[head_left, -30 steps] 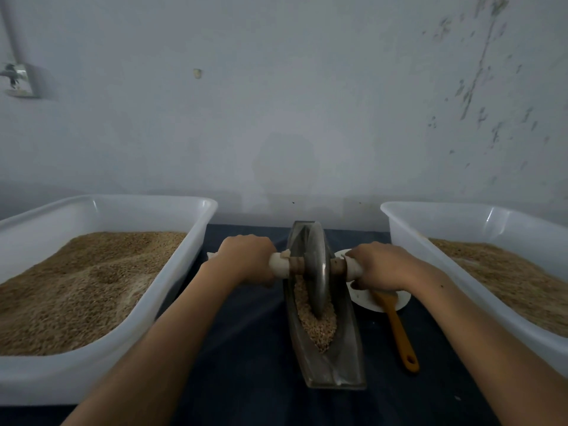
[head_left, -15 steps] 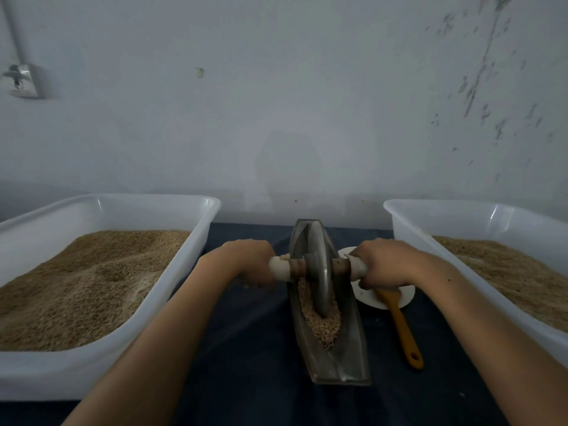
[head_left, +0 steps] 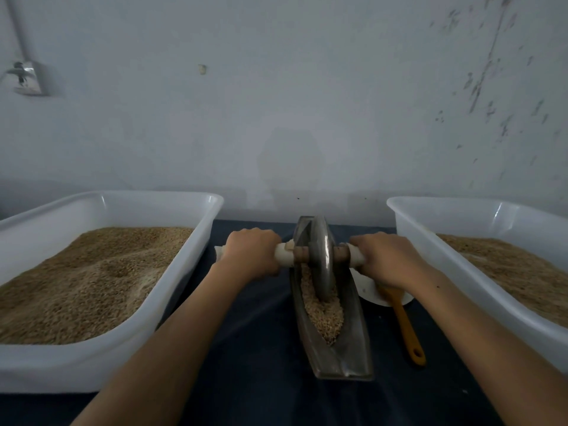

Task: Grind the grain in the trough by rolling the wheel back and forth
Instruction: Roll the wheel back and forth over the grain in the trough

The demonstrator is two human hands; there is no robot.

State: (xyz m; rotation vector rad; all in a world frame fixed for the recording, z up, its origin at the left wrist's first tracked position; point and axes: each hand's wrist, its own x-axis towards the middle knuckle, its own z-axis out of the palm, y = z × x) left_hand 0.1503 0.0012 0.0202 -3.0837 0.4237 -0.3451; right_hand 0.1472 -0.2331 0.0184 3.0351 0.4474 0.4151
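Head view: my left hand (head_left: 250, 256) and right hand (head_left: 385, 261) apparently curl fingers round the axle (head_left: 285, 258), steadying the wheel (head_left: 319, 259) between them over grain (head_left: 322, 315).

no words, labels, brand marks or numbers can be read anywhere here, not on any surface that shows.

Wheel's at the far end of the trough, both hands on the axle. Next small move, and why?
Probably roll the wheel back toward the person. It stands at the far end of the trough, and most of the grain lies nearer, unrolled. The left hand and right hand already grip the axle handles.
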